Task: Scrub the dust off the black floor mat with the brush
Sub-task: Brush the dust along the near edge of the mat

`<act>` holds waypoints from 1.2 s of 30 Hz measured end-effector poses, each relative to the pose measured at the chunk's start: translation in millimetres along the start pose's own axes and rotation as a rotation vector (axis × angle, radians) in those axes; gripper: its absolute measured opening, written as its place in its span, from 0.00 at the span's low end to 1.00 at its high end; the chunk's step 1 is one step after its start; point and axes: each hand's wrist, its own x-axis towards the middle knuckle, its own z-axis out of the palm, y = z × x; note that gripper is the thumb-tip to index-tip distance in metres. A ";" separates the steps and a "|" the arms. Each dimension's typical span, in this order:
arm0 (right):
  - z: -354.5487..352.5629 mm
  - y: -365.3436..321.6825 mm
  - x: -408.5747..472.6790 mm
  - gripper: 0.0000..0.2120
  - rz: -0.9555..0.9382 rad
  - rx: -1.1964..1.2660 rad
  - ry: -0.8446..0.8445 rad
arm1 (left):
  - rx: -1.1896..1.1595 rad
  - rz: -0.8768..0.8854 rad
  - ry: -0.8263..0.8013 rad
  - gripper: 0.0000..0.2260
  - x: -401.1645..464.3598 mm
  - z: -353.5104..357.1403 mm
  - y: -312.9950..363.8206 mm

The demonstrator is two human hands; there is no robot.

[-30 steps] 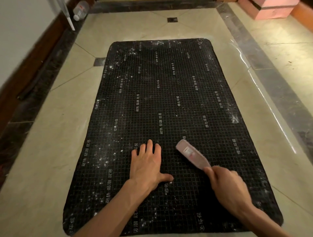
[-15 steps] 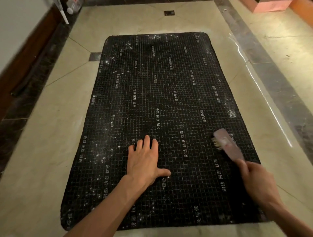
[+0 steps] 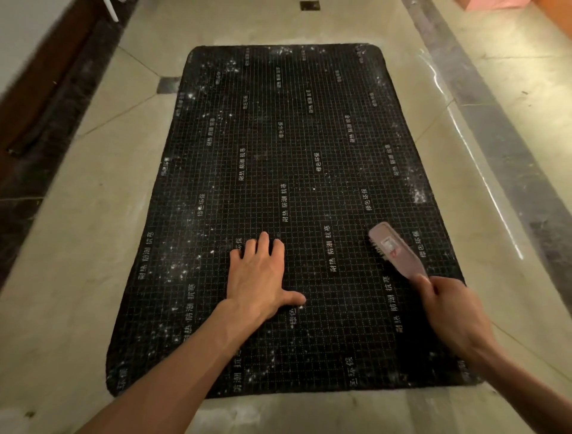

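Observation:
A black floor mat (image 3: 294,139) with a fine white grid and printed characters lies flat on the tiled floor. White dust specks cover its left side, far edge and right edge. My left hand (image 3: 260,278) presses flat on the mat's near middle, fingers spread. My right hand (image 3: 452,313) grips the handle of a pinkish scrub brush (image 3: 394,247), whose bristled head rests tilted on the mat near its right edge.
Beige floor tiles (image 3: 77,247) surround the mat, with dark marble borders on the left (image 3: 40,130) and right (image 3: 507,148). A brown skirting board (image 3: 40,83) runs along the left wall. A pink box (image 3: 495,3) sits at the far right corner.
My right hand has carried the brush from the mat's middle out to its right side, then a little back toward the left. My left hand stays pressed in place. The camera has tilted downward.

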 end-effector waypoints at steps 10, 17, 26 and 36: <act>23.8 -3.9 -16.0 0.22 -0.128 -0.066 -0.095 | 0.007 0.006 0.011 0.54 0.0 2.0 -0.8; 34.5 -16.6 -40.6 0.21 -0.244 -0.178 -0.214 | -0.009 0.003 0.008 0.54 0.4 1.1 -0.1; 21.4 -15.6 -15.5 0.22 -0.107 -0.027 -0.096 | 0.000 0.006 0.012 0.54 0.4 0.7 0.3; 12.2 -6.4 -7.8 0.23 -0.022 0.031 -0.070 | -0.004 0.007 0.009 0.54 -0.3 0.7 -0.3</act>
